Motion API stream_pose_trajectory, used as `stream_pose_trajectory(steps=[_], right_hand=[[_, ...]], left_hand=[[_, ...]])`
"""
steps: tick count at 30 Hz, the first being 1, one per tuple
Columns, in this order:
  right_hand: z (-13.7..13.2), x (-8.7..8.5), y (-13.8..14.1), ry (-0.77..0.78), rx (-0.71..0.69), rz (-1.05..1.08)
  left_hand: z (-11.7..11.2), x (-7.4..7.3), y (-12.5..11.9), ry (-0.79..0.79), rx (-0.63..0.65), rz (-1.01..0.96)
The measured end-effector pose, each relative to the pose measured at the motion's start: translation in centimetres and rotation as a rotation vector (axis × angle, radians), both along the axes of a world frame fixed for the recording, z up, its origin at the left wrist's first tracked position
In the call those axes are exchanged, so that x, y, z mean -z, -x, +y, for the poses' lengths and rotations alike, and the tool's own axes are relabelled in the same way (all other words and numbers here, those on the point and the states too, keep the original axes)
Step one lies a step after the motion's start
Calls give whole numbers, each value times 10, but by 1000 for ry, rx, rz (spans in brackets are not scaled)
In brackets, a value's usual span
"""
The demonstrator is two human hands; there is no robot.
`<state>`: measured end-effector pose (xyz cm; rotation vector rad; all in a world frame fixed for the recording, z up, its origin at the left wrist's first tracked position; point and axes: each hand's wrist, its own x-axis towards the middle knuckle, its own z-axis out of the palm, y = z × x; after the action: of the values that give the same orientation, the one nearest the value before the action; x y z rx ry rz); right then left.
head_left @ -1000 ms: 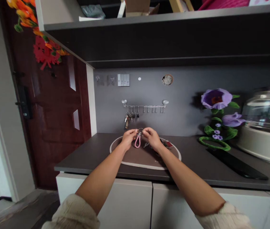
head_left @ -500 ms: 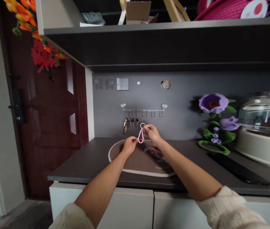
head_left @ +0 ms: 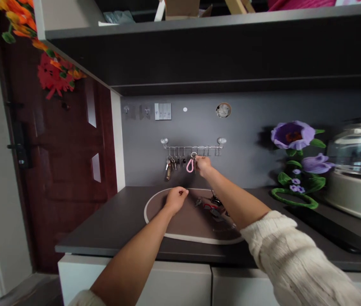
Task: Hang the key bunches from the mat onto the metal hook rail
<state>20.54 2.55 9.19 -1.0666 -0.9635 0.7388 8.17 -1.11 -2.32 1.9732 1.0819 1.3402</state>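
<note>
My right hand (head_left: 204, 165) pinches a key ring (head_left: 193, 155) in front of the hook rail (head_left: 193, 147) on the wall. A pink loop strap (head_left: 190, 165) hangs from the ring, with a key partly hidden by my fingers. Whether the ring rests on a hook I cannot tell. My left hand (head_left: 176, 199) hovers low over the brown mat (head_left: 180, 225), thumb and fingers closed together, with nothing seen in them. Several keys (head_left: 169, 163) hang on the rail's left hooks. On the mat lie a loose key (head_left: 198, 202) and a bunch with a red piece (head_left: 210, 207).
Overhead juts a dark shelf (head_left: 199, 51). To the right stand purple fabric flowers (head_left: 293, 135), a clear-topped appliance (head_left: 355, 170) and a long black object (head_left: 330, 231) on the counter (head_left: 104, 221). A dark red door (head_left: 72, 182) is at the left.
My right hand has raised the key ring and pink strap up to the hook rail. My left hand has let go of the strap and stays low over the mat.
</note>
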Motion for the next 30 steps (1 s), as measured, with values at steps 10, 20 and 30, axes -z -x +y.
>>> stream_pose_trajectory(steps=[10, 20, 30], right_hand=[[17, 1, 2, 80, 24, 91], [22, 11, 0, 58, 33, 45], [18, 18, -14, -10, -52, -37]], left_hand=[[3, 2, -1, 6, 12, 13], [3, 3, -1, 9, 21, -6], [0, 1, 0, 48, 18, -9]])
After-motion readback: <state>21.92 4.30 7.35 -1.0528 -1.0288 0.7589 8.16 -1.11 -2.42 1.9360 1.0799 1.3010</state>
